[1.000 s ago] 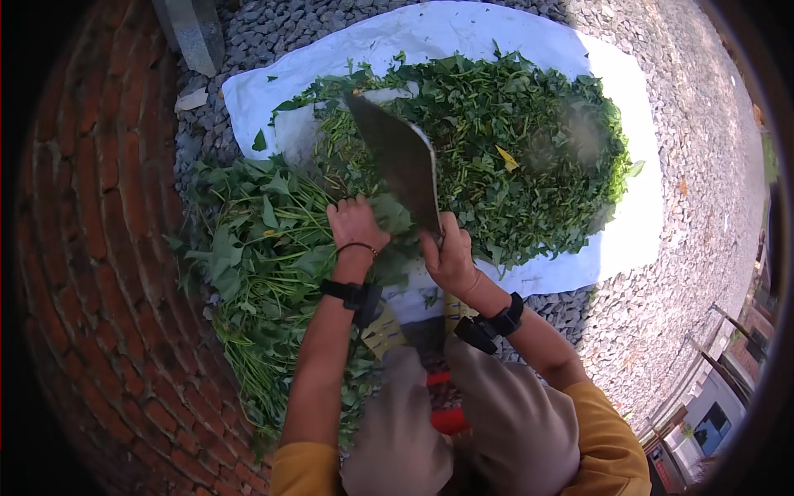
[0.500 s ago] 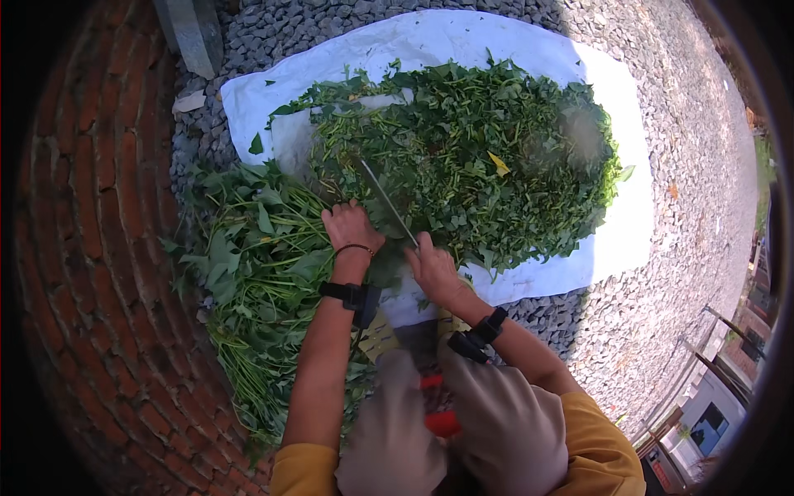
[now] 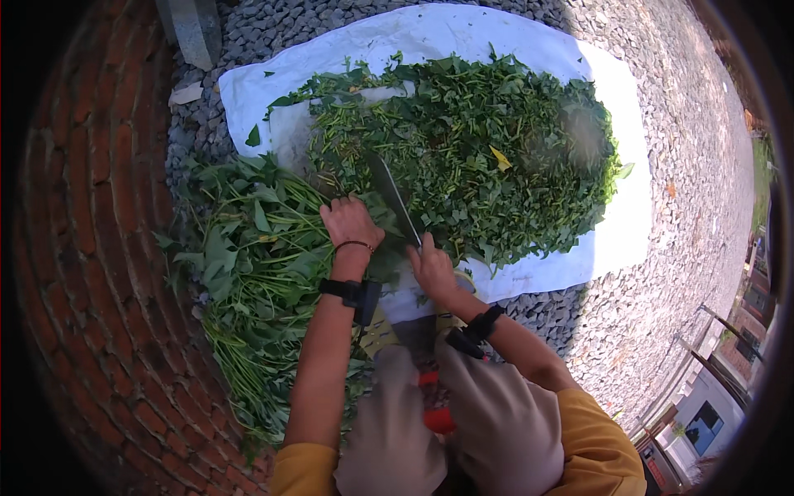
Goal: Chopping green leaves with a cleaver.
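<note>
My left hand (image 3: 351, 221) presses down on a bundle of long leafy green stalks (image 3: 256, 273) that lies along my left side. My right hand (image 3: 432, 266) grips the handle of a broad cleaver (image 3: 392, 198), whose blade is down, edge-on, in the greens just right of my left hand. Past the blade, a wide heap of chopped leaves (image 3: 480, 157) covers a white sheet (image 3: 430, 37) spread on the gravel. Both wrists wear dark bands.
A curved red brick surface (image 3: 91, 248) runs down the left. Grey gravel (image 3: 662, 207) surrounds the sheet. A grey stone block (image 3: 192, 29) stands at the upper left. My knees in beige trousers (image 3: 463, 422) fill the lower middle.
The cleaver was raised flat above the greens a second ago; it has swung down into the stalks beside my left hand. My left hand stayed on the bundle.
</note>
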Tool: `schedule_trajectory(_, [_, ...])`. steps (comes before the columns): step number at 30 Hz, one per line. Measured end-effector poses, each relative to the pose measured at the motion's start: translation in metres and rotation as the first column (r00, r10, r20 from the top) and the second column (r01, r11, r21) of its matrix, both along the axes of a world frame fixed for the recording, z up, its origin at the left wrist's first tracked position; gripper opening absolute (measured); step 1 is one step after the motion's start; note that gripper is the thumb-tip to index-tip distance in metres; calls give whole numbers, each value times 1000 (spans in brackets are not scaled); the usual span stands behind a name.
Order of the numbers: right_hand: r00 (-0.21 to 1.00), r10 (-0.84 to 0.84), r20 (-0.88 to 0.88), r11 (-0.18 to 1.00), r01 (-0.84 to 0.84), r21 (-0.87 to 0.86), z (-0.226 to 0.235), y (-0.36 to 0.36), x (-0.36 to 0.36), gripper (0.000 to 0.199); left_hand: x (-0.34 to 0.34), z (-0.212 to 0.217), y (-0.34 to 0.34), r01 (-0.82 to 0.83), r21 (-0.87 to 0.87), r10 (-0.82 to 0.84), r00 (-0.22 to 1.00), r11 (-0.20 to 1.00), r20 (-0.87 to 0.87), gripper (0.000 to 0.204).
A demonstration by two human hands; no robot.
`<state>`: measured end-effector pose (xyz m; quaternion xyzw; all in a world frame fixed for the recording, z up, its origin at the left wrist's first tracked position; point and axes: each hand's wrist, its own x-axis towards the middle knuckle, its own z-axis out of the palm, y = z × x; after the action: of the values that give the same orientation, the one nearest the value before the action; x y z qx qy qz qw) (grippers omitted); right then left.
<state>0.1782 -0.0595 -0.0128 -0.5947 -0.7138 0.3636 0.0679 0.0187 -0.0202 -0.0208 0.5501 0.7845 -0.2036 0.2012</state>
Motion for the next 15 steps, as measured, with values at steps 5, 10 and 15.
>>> schedule_trajectory(5, [999,39,-31,999,-39,-5,-27,-13,10,27,0,4,1,-3,70,1,1000,998,28,53])
schedule_trajectory(10, [1000,18,-14,999,-18,-27,-21,-14,11,26,-8,27,-2,89,6,-89,985,996,151,96])
schedule_trajectory(15, [999,23,-43,1000,-24,-19,-23,-11,14,25,-28,78,-17,157,106,-176,963,982,203,128])
